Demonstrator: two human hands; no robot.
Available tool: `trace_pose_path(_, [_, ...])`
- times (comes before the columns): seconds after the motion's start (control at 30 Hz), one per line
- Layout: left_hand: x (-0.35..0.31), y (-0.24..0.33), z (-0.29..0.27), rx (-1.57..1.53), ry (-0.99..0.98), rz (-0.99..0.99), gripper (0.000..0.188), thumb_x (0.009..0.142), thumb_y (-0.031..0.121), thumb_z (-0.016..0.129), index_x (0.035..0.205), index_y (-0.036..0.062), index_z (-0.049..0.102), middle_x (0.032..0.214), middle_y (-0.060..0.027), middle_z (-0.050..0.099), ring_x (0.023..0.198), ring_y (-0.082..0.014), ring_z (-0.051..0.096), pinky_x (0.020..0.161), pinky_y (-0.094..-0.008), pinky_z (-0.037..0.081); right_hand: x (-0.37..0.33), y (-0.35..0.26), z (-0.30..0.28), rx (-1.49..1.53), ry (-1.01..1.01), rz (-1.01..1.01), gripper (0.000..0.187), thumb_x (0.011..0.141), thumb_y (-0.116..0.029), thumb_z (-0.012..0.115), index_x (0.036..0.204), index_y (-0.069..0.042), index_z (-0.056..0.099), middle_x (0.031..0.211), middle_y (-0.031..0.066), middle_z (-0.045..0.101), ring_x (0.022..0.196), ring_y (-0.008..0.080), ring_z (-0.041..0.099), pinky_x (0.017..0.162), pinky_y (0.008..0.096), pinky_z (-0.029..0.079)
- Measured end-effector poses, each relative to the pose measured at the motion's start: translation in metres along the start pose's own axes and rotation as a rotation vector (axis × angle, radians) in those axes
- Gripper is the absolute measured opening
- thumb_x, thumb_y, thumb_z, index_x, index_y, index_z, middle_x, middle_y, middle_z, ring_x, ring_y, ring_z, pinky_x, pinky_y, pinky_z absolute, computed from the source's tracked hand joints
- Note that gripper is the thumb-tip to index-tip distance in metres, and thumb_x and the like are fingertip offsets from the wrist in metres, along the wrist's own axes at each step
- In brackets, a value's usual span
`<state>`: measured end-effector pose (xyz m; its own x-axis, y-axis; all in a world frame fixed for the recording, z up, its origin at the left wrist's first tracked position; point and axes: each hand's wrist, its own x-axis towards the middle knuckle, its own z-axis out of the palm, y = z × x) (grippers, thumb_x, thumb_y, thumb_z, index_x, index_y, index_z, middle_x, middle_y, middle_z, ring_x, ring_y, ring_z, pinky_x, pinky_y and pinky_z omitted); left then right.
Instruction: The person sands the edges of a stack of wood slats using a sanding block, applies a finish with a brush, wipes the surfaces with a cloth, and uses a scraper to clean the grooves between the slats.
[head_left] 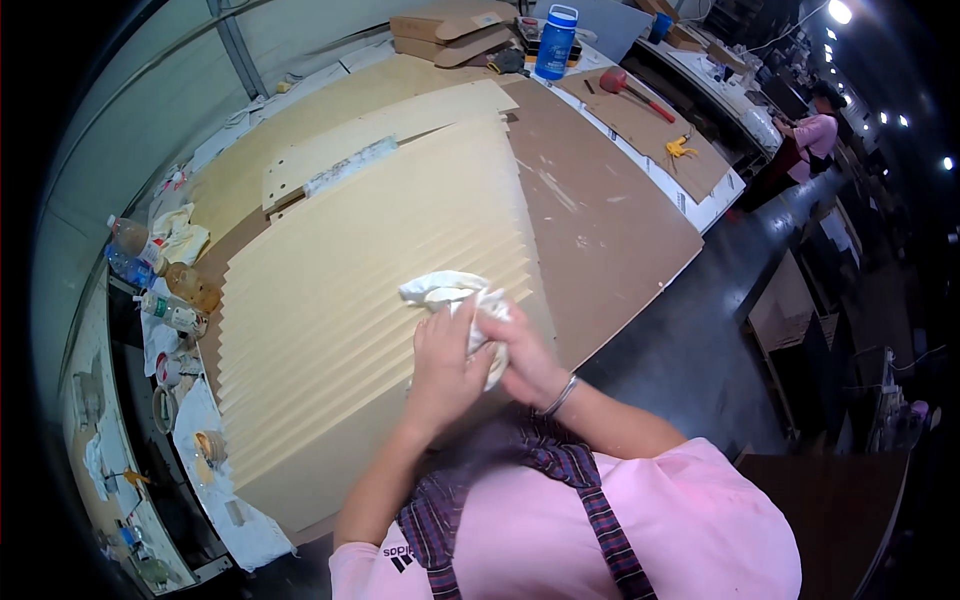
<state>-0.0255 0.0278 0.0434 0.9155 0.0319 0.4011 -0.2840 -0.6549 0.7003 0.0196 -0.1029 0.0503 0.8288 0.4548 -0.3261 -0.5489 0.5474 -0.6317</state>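
Note:
A crumpled white cloth point(445, 288) is bunched between my two hands, over the near right part of the layered boards. My left hand point(447, 358) has its fingers closed on the cloth from the left side. From the right, my right hand point(525, 352), with a bracelet at the wrist, grips the same cloth, and part of it hangs below the fingers. Under them lies a row of thin cream boards point(370, 270), overlapped like steps with their edges showing as ridges. Whether the cloth touches the boards, I cannot tell.
Plastic bottles point(190, 287) and tape rolls line the table's left edge. At the back stand a blue water bottle point(556, 42) and cardboard boxes point(450, 35). A red mallet point(635, 92) lies on a brown board point(600, 215) side. Another person point(815, 135) stands far right.

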Motion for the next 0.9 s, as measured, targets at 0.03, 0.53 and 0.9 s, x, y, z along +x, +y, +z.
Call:
trace_pose_path(0.03, [0.003, 0.004, -0.001, -0.045, 0.016, -0.006, 0.057, 0.081, 0.018, 0.071, 0.134, 0.0051, 0.053, 0.125, -0.0219, 0.058, 0.122, -0.041, 0.051, 0.104, -0.0508, 0.037, 0.007, -0.014, -0.016, 0.074, 0.01, 0.01, 0.042, 0.095, -0.002, 0.058, 0.136, -0.004, 0.048, 0.123, 0.0112, 0.062, 0.108, 0.021, 0.065, 0.094, 0.0352, 0.055])
trace_pose_path(0.53, [0.013, -0.027, 0.034, 0.574, 0.109, -0.131, 0.039, 0.08, 0.014, 0.068, 0.118, 0.0104, 0.062, 0.121, -0.0098, 0.064, 0.113, -0.0322, 0.058, 0.099, -0.0458, 0.045, 0.134, -0.093, -0.147, -1.232, 0.084, -0.686, 0.015, 0.079, -0.009, 0.073, 0.092, -0.002, 0.069, 0.099, 0.0138, 0.064, 0.097, 0.0331, 0.061, 0.088, 0.04, 0.048])
trace_pose_path(0.9, [0.018, -0.02, 0.041, 0.696, 0.154, -0.189, 0.036, 0.076, 0.015, 0.068, 0.112, 0.0103, 0.066, 0.114, -0.0103, 0.065, 0.105, -0.0331, 0.061, 0.091, -0.0438, 0.05, 0.128, -0.112, -0.134, -1.182, -0.13, -0.788, 0.031, 0.074, -0.009, 0.075, 0.104, -0.005, 0.067, 0.103, 0.0146, 0.065, 0.096, 0.0369, 0.06, 0.086, 0.043, 0.049])
